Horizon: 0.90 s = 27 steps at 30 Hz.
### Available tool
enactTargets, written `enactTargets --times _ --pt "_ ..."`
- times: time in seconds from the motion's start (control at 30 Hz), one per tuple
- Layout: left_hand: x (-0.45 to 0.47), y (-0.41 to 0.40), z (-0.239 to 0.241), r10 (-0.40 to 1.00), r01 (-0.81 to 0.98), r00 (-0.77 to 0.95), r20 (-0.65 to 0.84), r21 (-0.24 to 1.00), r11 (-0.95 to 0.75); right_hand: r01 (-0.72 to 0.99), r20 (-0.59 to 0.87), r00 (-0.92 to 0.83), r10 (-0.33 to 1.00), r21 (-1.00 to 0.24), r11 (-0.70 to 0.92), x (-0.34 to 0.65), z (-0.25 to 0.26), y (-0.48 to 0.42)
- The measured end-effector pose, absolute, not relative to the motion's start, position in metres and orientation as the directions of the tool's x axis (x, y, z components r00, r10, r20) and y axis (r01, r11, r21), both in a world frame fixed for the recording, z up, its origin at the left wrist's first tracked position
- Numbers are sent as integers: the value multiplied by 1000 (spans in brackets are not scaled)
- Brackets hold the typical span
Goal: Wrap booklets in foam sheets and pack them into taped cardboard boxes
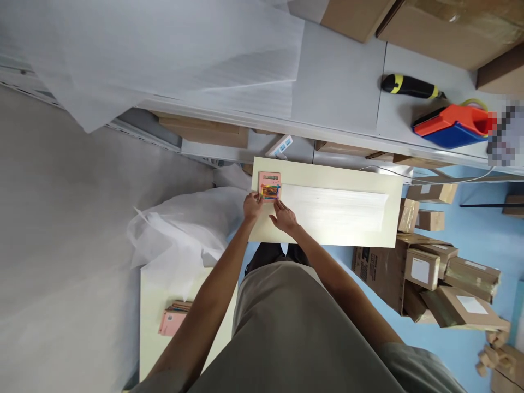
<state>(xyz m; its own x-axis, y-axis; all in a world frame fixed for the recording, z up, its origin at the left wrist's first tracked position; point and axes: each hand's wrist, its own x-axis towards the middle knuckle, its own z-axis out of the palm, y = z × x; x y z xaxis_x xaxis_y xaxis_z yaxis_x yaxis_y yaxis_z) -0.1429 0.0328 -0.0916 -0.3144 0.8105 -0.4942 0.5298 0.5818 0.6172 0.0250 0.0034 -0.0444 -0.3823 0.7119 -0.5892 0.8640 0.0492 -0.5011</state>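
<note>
Pink packet [269, 185] flat on cream panel [347, 218], left end | left hand [252, 206] at its left edge, grip undiscernible | right hand [284, 218] alongside, fingers extended onto near edge, probably steadying it

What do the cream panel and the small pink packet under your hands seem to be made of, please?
The cream panel looks like painted wood or fibreboard: rigid, with a smooth satin face and a recessed centre. The pink packet looks like printed card, flat and matte; whether it has a clear window is too small to tell.
</note>
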Motion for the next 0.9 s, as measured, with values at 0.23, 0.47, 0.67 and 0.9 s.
enactTargets --times 0.23,0.47,0.67,0.9 --pt "-135 47 -78 830 524 -348 -436 643 558 803 -558 -395 730 -595 -21 36 -48 8" --pt "-126 30 -33 875 456 -341 -343 754 473 498 -487 -232 842 -803 -328 78 -61 11" --pt "-44 2 -9 889 264 -201 -411 851 453 69 -418 -115 901 -908 -413 172 -53 -1" --pt "100 -20 -22 887 331 -2 -462 837 437 -31 -412 -18 911 -910 -413 323 -56 -41"
